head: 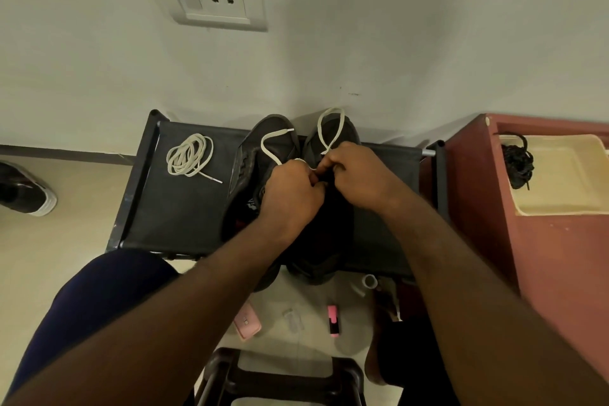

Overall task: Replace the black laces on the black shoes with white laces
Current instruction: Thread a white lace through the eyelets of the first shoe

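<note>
White lace (pixel 331 128) pinched in both hands, left hand (pixel 291 196) and right hand (pixel 359 175), over the right-side black shoe (pixel 324 237) on the rack shelf (pixel 184 208). Likely mid-threading: keep ends even, lace flat, snug each eyelet. Spare white coil (pixel 189 155) lies to the left.

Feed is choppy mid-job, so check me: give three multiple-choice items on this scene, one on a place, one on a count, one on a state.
1. Black laces lie: A on the floor; B in a shoe; C in the tray.
2. Shoes on the rack: A one; B two; C three.
3. The left hand and right hand: A pinch the white lace; B rest open; C hold scissors.
C, the dark bundle lies in the tray. B, a pair stands side by side. A, both hands' fingertips close on the lace.
</note>
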A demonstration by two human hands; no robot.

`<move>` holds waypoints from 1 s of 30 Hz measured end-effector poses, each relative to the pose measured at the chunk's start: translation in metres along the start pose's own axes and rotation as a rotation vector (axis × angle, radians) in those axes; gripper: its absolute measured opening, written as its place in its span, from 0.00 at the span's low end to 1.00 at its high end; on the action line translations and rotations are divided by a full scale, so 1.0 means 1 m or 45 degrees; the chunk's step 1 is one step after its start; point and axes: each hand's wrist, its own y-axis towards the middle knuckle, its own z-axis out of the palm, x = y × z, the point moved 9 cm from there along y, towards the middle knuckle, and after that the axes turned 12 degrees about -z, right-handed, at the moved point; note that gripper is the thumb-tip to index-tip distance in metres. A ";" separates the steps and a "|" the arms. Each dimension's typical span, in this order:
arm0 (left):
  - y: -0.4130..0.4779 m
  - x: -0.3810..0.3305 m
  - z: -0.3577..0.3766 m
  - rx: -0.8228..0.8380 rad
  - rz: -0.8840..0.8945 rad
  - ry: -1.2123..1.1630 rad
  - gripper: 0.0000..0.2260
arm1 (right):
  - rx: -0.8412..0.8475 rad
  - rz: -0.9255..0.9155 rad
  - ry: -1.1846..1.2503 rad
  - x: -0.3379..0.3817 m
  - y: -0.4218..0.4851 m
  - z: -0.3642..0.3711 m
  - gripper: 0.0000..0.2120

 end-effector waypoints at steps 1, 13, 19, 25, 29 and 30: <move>0.000 0.001 0.000 -0.006 -0.018 -0.014 0.07 | -0.015 0.006 0.042 -0.001 -0.002 -0.002 0.16; -0.009 -0.016 0.002 -0.081 -0.007 0.537 0.09 | -0.207 0.001 0.041 -0.006 -0.008 0.008 0.14; -0.016 -0.011 -0.006 0.175 -0.044 0.325 0.13 | -0.317 -0.020 0.227 -0.010 -0.016 0.009 0.11; -0.074 -0.057 -0.060 0.514 0.116 -0.581 0.12 | -0.289 -0.022 0.220 -0.011 -0.019 0.009 0.15; -0.098 -0.084 -0.088 0.707 0.166 -1.263 0.09 | -0.342 -0.052 0.253 -0.009 -0.026 0.009 0.16; -0.100 -0.085 -0.085 0.778 0.105 -1.381 0.08 | -0.342 -0.034 0.246 -0.009 -0.027 0.010 0.15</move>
